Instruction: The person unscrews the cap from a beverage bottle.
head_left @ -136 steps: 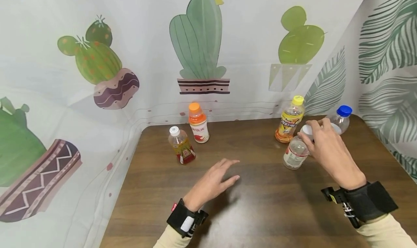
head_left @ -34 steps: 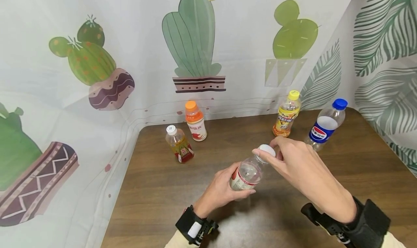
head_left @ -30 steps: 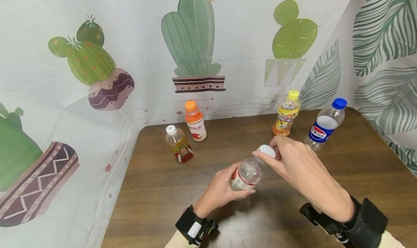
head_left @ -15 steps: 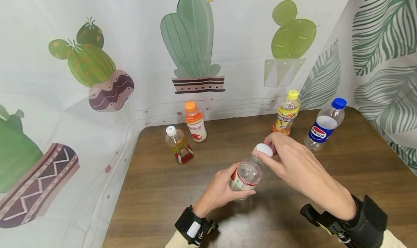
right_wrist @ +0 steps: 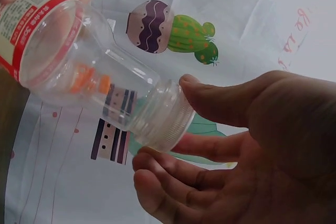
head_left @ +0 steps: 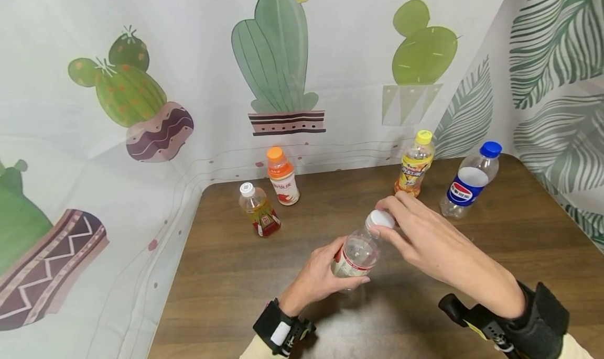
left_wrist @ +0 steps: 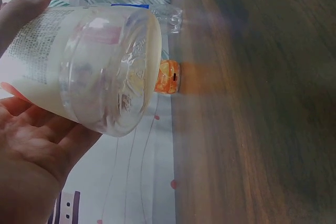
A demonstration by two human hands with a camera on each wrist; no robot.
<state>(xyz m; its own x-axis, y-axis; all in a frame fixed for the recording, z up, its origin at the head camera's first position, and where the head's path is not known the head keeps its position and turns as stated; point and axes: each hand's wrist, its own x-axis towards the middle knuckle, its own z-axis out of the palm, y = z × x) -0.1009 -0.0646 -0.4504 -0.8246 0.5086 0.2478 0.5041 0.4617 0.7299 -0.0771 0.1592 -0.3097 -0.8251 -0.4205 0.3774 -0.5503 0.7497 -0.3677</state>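
Observation:
An empty-looking clear plastic bottle (head_left: 362, 250) with a red-and-cream label is held tilted above the middle of the table. My left hand (head_left: 317, 276) grips it round the label, thumb on the near side. The bottle's bare base (left_wrist: 126, 77) faces the left wrist camera. At the neck, my right hand (head_left: 427, 239) pinches the white screw cap (head_left: 381, 219) between thumb and fingers. Close up in the right wrist view, the thumb presses the rim of the ribbed cap (right_wrist: 167, 116), which sits on the neck; the other fingers curl below it.
Behind on the wooden table (head_left: 222, 296) stand a white-capped bottle of reddish drink (head_left: 261, 212) and an orange-capped bottle (head_left: 283, 178) at left. A yellow-capped bottle (head_left: 415, 165) and a blue-capped cola bottle (head_left: 469, 182) stand at right. A cactus-print cloth (head_left: 354, 60) hangs behind.
The clear bottle has come from the right side to the middle, and my left hand, earlier open, now grips it. In the last second my right fingers shifted round the cap.

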